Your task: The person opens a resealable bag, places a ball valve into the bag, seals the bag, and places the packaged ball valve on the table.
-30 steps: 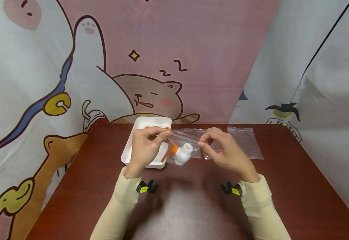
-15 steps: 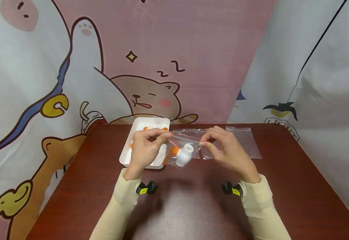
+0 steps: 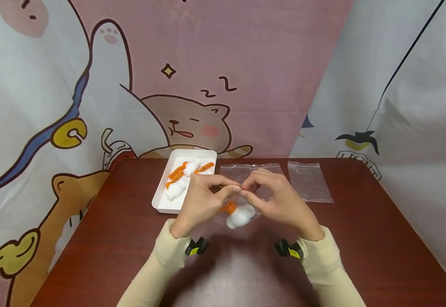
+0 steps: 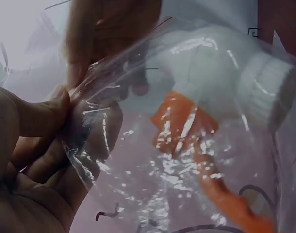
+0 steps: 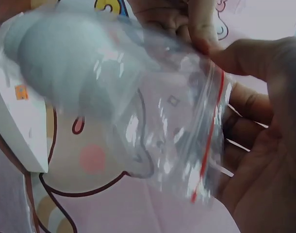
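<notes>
In the head view a clear zip-lock bag (image 5: 177, 141) hangs in front of me, its red seal line showing in the right wrist view. Inside lies a white plastic valve (image 3: 240, 216) with an orange handle (image 4: 225, 194). My left hand (image 3: 203, 199) pinches the bag's top edge between thumb and index finger. Close against it, my right hand (image 3: 278, 201) pinches the same edge, so the fingertips of both hands meet near the middle. Part of the bag is hidden behind the fingers.
A white tray (image 3: 156, 204) at the back left holds white valve bodies (image 3: 175, 190) and orange handles (image 3: 206, 167). Flat clear bags lie along the table's back: one bag (image 3: 311, 182) at right, another bag (image 3: 232, 169) partly behind my hands. A printed cloth (image 3: 269, 76) hangs behind.
Both hands have come together along the bag's top edge, from apart to touching. They and the bagged valve now sit slightly lower, uncovering more of the tray.
</notes>
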The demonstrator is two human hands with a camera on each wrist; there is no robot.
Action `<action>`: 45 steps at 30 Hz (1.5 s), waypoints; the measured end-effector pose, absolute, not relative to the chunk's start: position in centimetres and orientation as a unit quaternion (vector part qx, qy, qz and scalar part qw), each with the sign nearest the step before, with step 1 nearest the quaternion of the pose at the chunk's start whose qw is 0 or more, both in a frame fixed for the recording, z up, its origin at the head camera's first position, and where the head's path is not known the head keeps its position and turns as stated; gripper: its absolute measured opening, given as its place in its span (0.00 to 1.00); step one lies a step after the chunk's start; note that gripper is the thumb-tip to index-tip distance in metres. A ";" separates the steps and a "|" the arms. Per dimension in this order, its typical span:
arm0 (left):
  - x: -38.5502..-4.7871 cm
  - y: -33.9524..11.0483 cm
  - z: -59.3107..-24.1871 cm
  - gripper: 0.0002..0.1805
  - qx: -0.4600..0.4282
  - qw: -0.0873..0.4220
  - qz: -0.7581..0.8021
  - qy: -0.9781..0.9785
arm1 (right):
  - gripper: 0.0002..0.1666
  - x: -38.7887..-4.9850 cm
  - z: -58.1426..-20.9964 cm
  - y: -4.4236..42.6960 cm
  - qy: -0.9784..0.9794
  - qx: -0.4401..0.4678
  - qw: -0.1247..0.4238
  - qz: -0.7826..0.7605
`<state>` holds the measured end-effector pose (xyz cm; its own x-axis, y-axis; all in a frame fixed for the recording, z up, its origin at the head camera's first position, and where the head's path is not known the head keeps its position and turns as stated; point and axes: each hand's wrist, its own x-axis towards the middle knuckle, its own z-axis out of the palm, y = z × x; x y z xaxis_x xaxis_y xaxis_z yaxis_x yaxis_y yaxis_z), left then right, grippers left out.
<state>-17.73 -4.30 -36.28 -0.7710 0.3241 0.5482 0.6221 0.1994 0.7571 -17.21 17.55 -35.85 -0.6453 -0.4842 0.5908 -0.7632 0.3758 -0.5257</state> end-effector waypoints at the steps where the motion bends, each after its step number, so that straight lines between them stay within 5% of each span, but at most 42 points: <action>1: -17.7 -4.2 -36.3 0.03 -0.311 0.135 -0.550 -0.763 | 0.08 -17.1 -35.8 17.4 -0.810 0.384 0.174 0.407; 22: -17.7 -4.2 -36.4 0.04 -0.305 0.206 -0.561 -0.741 | 0.08 -17.2 -36.7 15.9 -0.793 0.373 0.240 0.418; 45: -18.8 -7.0 -35.1 0.04 -0.250 0.242 -0.612 -0.710 | 0.09 -18.4 -37.0 17.5 -0.803 0.380 0.227 0.399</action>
<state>-18.77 -6.97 -35.07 -0.7582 0.0590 0.6494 0.6510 0.1256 0.7486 -18.38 17.47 -37.05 -0.6086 -0.4298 0.6670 -0.7911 0.3937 -0.4682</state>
